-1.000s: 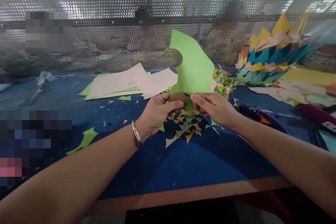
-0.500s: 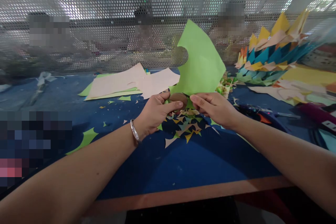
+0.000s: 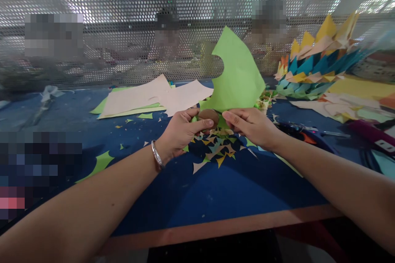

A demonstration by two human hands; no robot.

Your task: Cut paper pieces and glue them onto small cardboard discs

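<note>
My left hand (image 3: 182, 131) pinches a round brown disc (image 3: 208, 118) against a sheet of green paper (image 3: 239, 72), thumb on the disc's face. The sheet stands up above both hands, with a rounded notch cut into its left edge. To the right of the disc, my right hand (image 3: 247, 126) is closed on what look like small scissors (image 3: 217, 111). Only a thin dark blade shows at the paper; the handles are hidden by the fingers. Below the hands lies a pile of pointed paper scraps (image 3: 216, 148) in green, cream and yellow.
Cream paper sheets (image 3: 132, 96) lie over green ones at the back left. A layered paper model with yellow and blue points (image 3: 317, 63) stands back right. Near it are a purple tool (image 3: 367, 131) and dark-handled tools (image 3: 304, 131). Perforated metal (image 3: 123, 49) walls the far side.
The green paper has tilted slightly to the right and its top sits a little lower. Both hands keep nearly the same hold on the disc, paper and scissors.
</note>
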